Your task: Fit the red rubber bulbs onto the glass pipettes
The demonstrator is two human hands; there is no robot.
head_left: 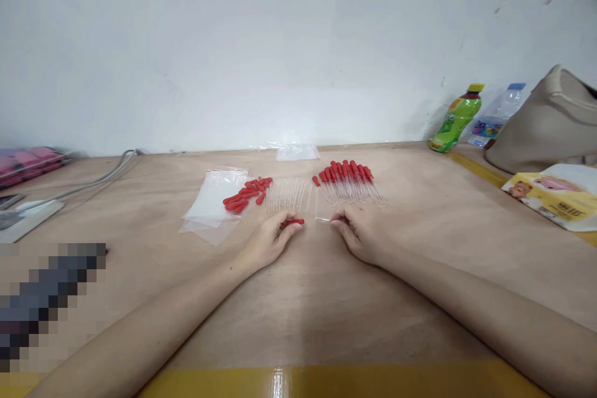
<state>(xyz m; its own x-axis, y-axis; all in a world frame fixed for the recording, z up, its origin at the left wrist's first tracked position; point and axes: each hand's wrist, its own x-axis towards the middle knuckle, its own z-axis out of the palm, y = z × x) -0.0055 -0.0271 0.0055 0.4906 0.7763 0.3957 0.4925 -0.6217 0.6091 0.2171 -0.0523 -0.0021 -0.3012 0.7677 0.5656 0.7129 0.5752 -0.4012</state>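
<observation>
My left hand (270, 237) rests on the wooden table (298, 298) with its fingers pinched on a small red rubber bulb (295, 221). My right hand (358, 231) lies opposite, fingers closed on the end of a clear glass tube (323, 219) that points toward the bulb. Just beyond the hands lie a pile of loose red bulbs (247, 193), a row of bare glass tubes (289, 194) and a fanned group of finished droppers with red bulbs (349, 181).
Clear plastic bags (212, 206) lie left of the bulbs, another bag (296, 152) by the wall. A green bottle (456, 118), a water bottle (495, 114), a beige bag (545, 124) and a tissue pack (555, 196) stand at the right. Cables (93, 181) and pink boxes (28, 161) are at the left.
</observation>
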